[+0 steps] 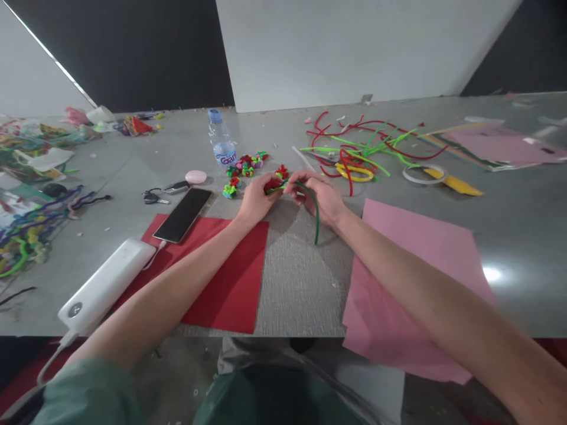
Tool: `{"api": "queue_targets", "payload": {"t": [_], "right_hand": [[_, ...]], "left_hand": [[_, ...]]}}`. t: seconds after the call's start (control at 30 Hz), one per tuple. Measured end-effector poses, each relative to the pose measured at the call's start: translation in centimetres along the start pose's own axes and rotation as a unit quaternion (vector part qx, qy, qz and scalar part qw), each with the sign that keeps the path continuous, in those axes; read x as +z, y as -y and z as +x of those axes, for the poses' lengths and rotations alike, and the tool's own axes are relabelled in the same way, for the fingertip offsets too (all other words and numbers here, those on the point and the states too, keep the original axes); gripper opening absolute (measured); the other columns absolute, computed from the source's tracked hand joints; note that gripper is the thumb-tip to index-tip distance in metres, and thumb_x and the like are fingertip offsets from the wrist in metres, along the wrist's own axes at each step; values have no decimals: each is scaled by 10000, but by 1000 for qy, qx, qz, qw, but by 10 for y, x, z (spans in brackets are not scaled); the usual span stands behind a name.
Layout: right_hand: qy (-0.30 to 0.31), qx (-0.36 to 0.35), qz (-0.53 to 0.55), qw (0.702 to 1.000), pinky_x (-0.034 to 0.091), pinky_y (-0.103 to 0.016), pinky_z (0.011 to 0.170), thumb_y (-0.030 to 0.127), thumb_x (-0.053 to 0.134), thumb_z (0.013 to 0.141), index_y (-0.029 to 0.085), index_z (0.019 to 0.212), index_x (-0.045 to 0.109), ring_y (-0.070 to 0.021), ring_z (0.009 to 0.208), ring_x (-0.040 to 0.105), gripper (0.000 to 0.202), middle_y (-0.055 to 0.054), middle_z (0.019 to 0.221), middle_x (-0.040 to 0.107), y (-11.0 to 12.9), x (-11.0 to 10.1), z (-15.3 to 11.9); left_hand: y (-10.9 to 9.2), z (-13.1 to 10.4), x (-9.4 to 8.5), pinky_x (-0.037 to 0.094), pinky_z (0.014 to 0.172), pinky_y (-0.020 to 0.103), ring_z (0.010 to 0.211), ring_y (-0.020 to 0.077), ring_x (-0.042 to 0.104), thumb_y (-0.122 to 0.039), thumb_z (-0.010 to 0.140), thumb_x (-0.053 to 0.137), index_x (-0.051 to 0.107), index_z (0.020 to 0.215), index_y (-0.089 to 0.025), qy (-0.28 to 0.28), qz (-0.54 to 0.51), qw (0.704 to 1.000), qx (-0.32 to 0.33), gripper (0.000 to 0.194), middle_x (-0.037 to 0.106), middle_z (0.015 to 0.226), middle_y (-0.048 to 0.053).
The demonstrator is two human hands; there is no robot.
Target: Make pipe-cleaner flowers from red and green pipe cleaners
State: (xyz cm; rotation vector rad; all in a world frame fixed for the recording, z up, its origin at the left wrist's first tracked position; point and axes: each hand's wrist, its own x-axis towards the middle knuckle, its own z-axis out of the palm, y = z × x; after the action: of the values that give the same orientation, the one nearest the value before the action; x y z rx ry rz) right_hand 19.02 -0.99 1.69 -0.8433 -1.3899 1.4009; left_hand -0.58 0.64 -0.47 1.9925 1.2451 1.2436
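Observation:
Over the middle of the table my left hand [259,198] and my right hand [322,195] work close together, both with fingers closed. Between them runs a dark green pipe cleaner [317,215]; its free end curves down below my right hand. A lighter green bit shows at my left fingertips, though its shape is partly hidden by the fingers. Just beyond my hands sits a small red pipe-cleaner flower [282,170]. A cluster of small red, green and pink pipe-cleaner flowers [247,169] lies to the left of it.
A water bottle [221,141] stands behind the flowers. Loose red and green pipe cleaners [367,144], yellow-handled scissors [357,172] and a tape roll [424,175] lie right. Nearer are red paper [230,283], pink paper [416,248], a phone [183,215] and a power bank [108,283].

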Motion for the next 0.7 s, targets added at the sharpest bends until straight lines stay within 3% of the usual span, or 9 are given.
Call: {"api": "queue_targets", "payload": {"t": [0.17, 0.3, 0.5, 0.6, 0.7], "right_hand": [[40, -27, -4, 999, 473, -299, 681, 398, 719, 825, 251, 973, 695, -180, 841, 659, 210, -38, 934, 769, 0, 2, -3], [15, -30, 0, 999, 464, -280, 663, 463, 772, 852, 261, 989, 722, -167, 827, 683, 248, -21, 939, 782, -5, -1, -3], [-147, -31, -84, 985, 446, -299, 610, 824, 507, 970, 252, 869, 686, -164, 691, 613, 607, -45, 795, 709, -15, -7, 9], [-224, -60, -93, 968, 427, -304, 579, 773, 484, 1011, 250, 834, 641, -153, 639, 536, 574, -49, 799, 665, -20, -11, 15], [-273, -92, -115, 951, 437, -302, 585, 587, 556, 1020, 266, 927, 606, -156, 666, 535, 337, -40, 877, 661, -20, -16, 17]], "left_hand": [[-1, -1, -1, 531, 862, 324, 965, 207, 716, -83, 849, 762, 753, 1039, -191, -5, -6, 1000, 6, 220, 812, 1057, 68], [-2, -1, -1, 539, 901, 347, 999, 215, 716, -81, 836, 761, 743, 1063, -196, -8, -8, 1000, 3, 255, 810, 1091, 73], [-7, -2, 0, 538, 950, 366, 1014, 223, 717, -103, 828, 753, 745, 1082, -210, 9, -1, 1000, 6, 276, 809, 1113, 61], [-10, -4, 0, 527, 879, 334, 927, 202, 696, -128, 823, 745, 750, 1052, -205, 30, 6, 1000, 4, 242, 790, 1016, 39], [-13, -5, 0, 500, 766, 293, 837, 185, 664, -141, 818, 709, 746, 1043, -202, 54, -7, 998, -6, 236, 739, 881, 11]]}}
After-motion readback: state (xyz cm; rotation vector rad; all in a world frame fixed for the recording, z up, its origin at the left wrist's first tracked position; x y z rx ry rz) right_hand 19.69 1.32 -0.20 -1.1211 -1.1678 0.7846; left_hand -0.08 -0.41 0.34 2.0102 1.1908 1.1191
